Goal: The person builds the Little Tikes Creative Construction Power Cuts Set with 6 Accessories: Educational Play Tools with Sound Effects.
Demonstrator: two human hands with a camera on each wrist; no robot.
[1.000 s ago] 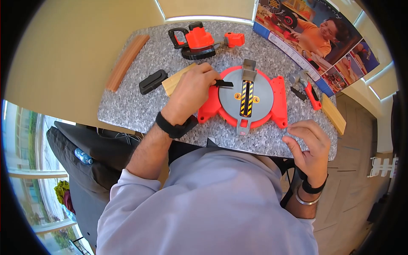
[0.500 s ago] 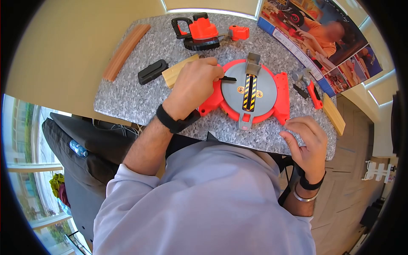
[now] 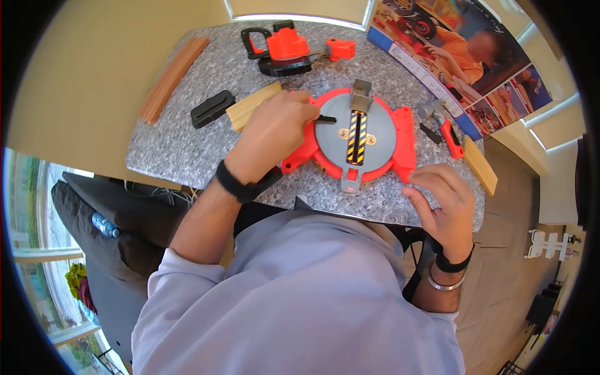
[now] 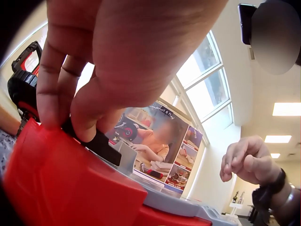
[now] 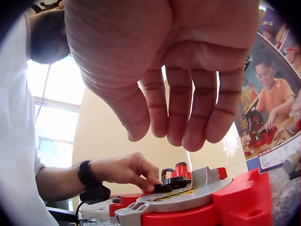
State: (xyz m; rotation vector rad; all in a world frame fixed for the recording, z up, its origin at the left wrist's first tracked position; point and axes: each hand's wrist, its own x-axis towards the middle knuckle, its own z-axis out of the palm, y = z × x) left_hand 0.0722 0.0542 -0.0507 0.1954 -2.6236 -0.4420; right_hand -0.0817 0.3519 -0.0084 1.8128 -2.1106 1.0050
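My left hand (image 3: 272, 131) is over the left side of the red toy saw base (image 3: 405, 140). Between thumb and fingers it pinches a small flat black piece (image 3: 327, 119), whose free end juts over the grey round plate (image 3: 334, 147). The left wrist view has the black piece (image 4: 104, 149) close above the red plastic (image 4: 70, 183), its other end hidden by the fingers. A striped slot (image 3: 357, 139) crosses the plate below an upright grey bracket (image 3: 361, 97). Beside the base's right front corner, my right hand (image 3: 447, 200) hangs loosely curled around nothing.
Behind the base stands a red-and-black toy saw (image 3: 286, 50). A black case-like part (image 3: 212, 109) and wood pieces (image 3: 175, 81) lie left. To the right are a toy hammer (image 3: 450, 134), a black strip (image 3: 430, 133), a wooden block (image 3: 480, 165) and a large printed box (image 3: 462, 56).
The head view has shifted slightly. My left hand keeps its pinch on the black piece at about the same spot over the base, and my right hand stays beside it.
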